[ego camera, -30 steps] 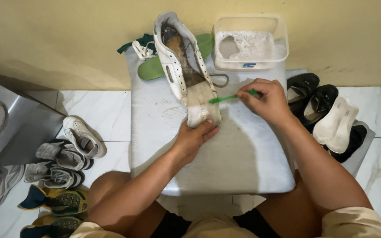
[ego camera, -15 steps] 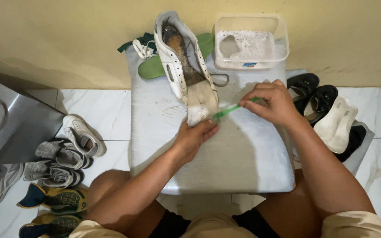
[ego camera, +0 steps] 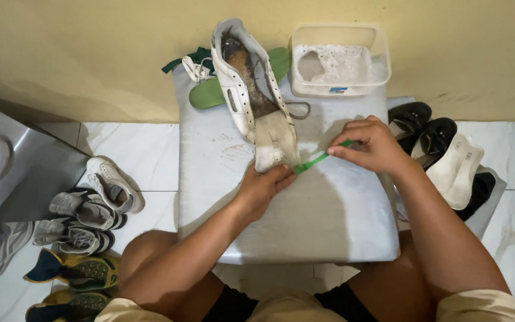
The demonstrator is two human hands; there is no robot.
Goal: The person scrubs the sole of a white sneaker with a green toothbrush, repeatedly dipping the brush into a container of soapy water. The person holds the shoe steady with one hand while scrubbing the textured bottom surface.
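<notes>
A worn white shoe lies sole-side down on a grey board, toe toward me, its opened upper dirty inside. My left hand grips the toe end and pins it to the board. My right hand pinches a green toothbrush whose head touches the shoe's toe, just right of my left fingers. A green insole and white laces lie behind the shoe.
A clear plastic tub with white powder stands at the board's back right, against a yellow wall. Dark shoes and a white shoe lie on the floor right. Several sneakers sit on the tiled floor left, beside a metal surface.
My right hand has lowered and drawn the green toothbrush leftward, from above the shoe's side down onto the toe. My left hand keeps its hold on the toe.
</notes>
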